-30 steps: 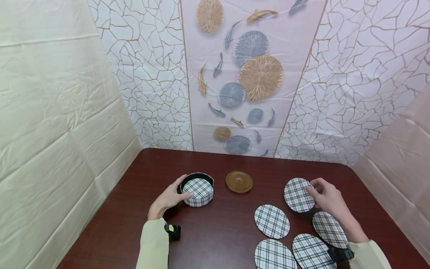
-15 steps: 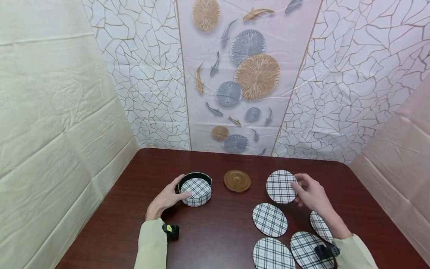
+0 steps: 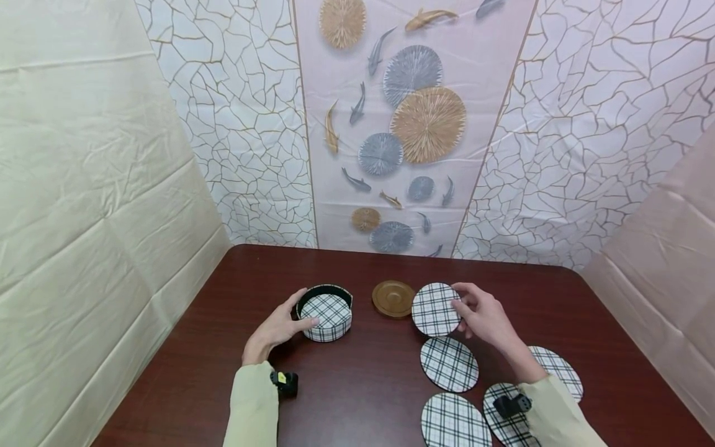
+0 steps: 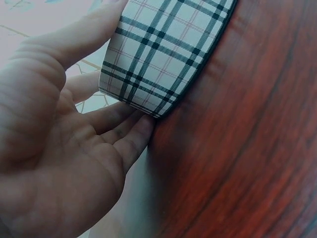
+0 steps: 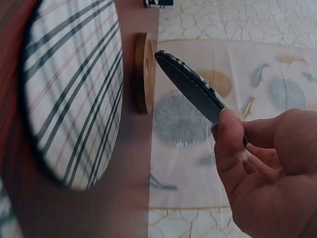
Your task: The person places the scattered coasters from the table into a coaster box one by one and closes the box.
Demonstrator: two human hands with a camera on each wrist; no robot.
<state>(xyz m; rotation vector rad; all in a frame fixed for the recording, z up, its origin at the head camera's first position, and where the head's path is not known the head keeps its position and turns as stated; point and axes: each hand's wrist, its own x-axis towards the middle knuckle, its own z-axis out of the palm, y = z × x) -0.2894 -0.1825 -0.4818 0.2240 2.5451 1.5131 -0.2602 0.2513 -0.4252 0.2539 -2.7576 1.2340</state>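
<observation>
A round plaid coaster holder (image 3: 328,334) with a black inner wall stands on the left of the table. Inside it lies a plaid coaster (image 3: 326,309). My left hand (image 3: 279,327) grips the holder's left side, thumb over the front rim; in the left wrist view, fingers (image 4: 133,136) touch its lower edge. Held up by its right edge, another plaid coaster (image 3: 435,311) is pinched in my right hand (image 3: 485,316). Its dark underside shows in the right wrist view, where thumb and fingers (image 5: 230,134) hold the rim.
A round brown wooden disc (image 3: 391,299) lies between the holder and the raised coaster, which hides a bit of its edge. Several coasters lie flat at front right, among them a near one (image 3: 449,365) and one (image 3: 561,371) beyond my forearm. Patterned cloth (image 3: 380,205) hangs behind the table.
My right hand has carried the coaster leftward, from the table's right side to just beside the wooden disc. The left hand stays on the holder.
</observation>
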